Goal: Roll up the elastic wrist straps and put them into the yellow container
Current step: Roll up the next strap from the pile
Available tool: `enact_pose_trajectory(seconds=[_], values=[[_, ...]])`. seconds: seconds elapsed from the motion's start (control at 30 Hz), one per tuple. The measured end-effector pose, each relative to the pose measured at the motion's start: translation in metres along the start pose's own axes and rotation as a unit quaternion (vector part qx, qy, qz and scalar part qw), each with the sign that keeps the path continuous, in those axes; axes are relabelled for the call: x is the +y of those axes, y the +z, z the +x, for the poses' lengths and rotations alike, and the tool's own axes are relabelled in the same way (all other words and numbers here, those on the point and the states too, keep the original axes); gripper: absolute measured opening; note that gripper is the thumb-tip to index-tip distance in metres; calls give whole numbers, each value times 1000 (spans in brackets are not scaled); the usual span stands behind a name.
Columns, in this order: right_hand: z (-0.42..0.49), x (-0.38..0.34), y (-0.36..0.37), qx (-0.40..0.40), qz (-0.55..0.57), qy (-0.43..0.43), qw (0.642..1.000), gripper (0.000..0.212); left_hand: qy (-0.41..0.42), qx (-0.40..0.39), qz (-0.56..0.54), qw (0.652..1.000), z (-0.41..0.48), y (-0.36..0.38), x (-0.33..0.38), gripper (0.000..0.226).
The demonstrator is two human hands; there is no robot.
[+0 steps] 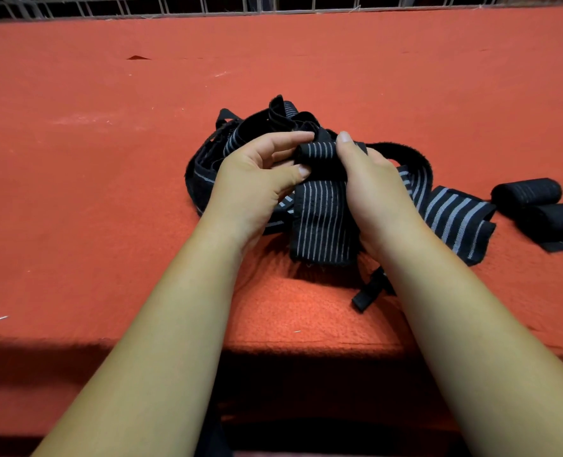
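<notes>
A black wrist strap with thin white stripes (321,219) is held up over the orange cloth. Its top end is rolled into a small coil between my two hands, and the loose end hangs down toward me. My left hand (260,183) pinches the coil from the left with thumb and fingers. My right hand (369,183) grips it from the right, thumb on top. Behind my hands lies a tangled pile of several loose straps (240,136). Two rolled straps (537,206) lie at the right edge. No yellow container is in view.
The orange cloth (108,159) covers the whole table, whose front edge runs just below my forearms. A wire grid fence (273,3) stands along the far edge. One flat strap (455,216) trails to the right, toward the rolled ones.
</notes>
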State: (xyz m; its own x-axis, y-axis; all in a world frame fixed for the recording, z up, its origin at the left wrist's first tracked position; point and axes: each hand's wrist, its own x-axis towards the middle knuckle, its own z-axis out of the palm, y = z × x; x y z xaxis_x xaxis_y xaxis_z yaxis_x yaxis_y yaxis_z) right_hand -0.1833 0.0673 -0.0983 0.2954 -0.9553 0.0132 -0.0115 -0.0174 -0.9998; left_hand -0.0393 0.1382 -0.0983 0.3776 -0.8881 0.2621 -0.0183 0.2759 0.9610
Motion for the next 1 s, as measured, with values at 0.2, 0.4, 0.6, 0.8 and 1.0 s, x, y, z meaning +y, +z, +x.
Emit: enact_pose_trajectory(seconds=[0.2,0.4,0.6,0.8,1.0], values=[[-2,-2,1,16,7,-24,1000,54,-26,26,7,999,0,2,2,44],[-9,-3,1,0,-12,-58,998,27,-28,19,15,999,-4,5,8,29],[-9,-3,2,12,-50,-60,997,83,-33,9,-5,999,-7,9,10,29],[-11,-1,3,2,-48,-75,996,83,-59,19,-75,995,-6,9,13,20],[-14,-4,3,-10,-67,-118,991,55,-79,33,-113,990,-5,6,16,26]])
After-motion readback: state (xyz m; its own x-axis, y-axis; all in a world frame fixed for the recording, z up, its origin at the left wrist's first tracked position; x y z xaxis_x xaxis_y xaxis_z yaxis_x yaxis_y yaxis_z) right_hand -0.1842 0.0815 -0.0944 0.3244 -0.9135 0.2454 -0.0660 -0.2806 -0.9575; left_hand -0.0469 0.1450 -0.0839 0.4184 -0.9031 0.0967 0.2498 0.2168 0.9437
